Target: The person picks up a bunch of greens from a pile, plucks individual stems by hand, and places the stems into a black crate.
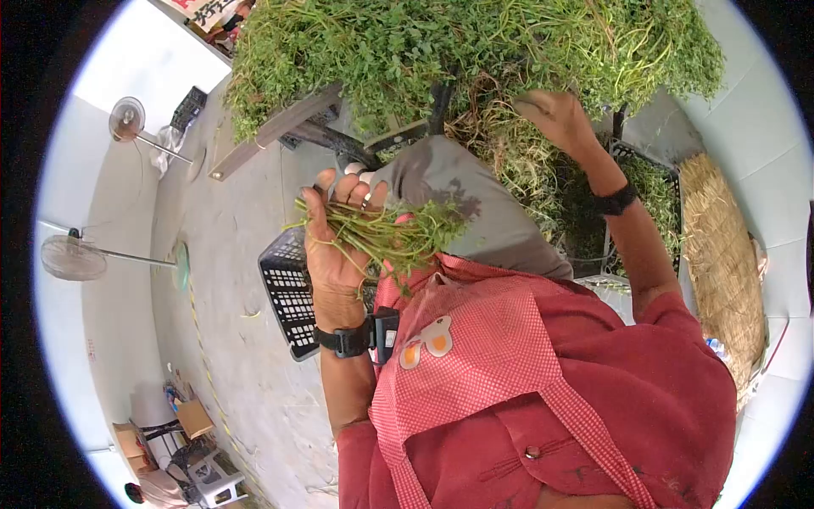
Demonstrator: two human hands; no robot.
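My left hand [332,254] is raised in front of my lap, palm up, with its fingers curled round a bunch of leafy green stems [381,233]. The cut ends lie toward my thumb, and the leafy tops hang to the right over the red checked apron [475,331]. At the front edge of a large heap of the same greens [407,59] is my right hand [555,121]. Its fingers are pressed together; whatever is between them, if anything, is too small to make out. The heap covers a table with a wooden edge [275,127].
A black plastic crate [288,293] stands on the floor beside my left forearm. Tangled stems [517,170] hang below the table toward another dark crate [670,170]. A straw bundle [721,263] is along the right wall. Two fans [75,257] and a white stool [216,479] are at the left.
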